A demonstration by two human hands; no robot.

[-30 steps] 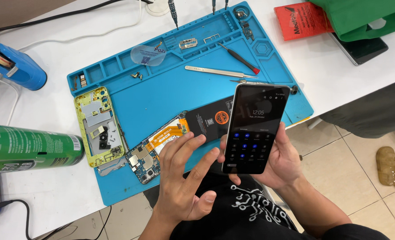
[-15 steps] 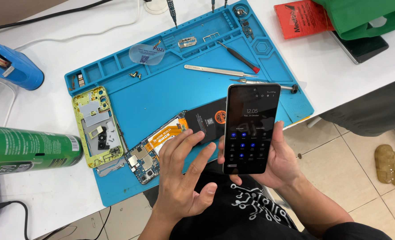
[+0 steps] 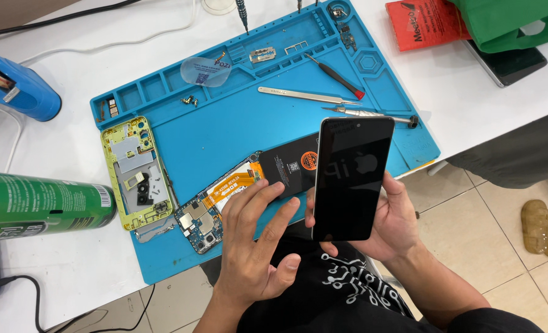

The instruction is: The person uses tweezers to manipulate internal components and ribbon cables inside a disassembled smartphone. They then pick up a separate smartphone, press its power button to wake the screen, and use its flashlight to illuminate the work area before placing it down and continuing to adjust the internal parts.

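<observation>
- White tabletop [image 3: 70,271] fills the upper and left part of the head view, with beige floor tiles beyond its near right edge.
- A blue repair mat [image 3: 224,132] lies across the middle of the tabletop, its far edge divided into small compartments.
- The right hand [image 3: 391,225] is clamped around a smartphone [image 3: 353,179], held upright off the near right edge of the mat; its screen is dark.
- The left hand [image 3: 252,246] is open with fingers spread, holding nothing, its fingertips resting on an opened phone body [image 3: 249,191] at the near edge of the mat, just beside the held smartphone.
- That opened phone body shows a black battery, an orange flex cable and bare circuit boards.
- A yellow-green phone frame [image 3: 137,172] lies on the left side of the mat.
- Metal tweezers [image 3: 308,95], a red-tipped black spudger [image 3: 335,76] and a thin metal tool [image 3: 366,114] lie toward the far right of the mat.
- A clear round pick [image 3: 205,69] sits near the far compartments, with small screws [image 3: 189,100] beside it.
- A green spray can [image 3: 39,203] lies on its side at the left edge of the tabletop; a blue tape dispenser [image 3: 15,86] stands toward the far left corner.
- A red packet [image 3: 425,24] and green bag [image 3: 508,21] sit at the far right corner.
</observation>
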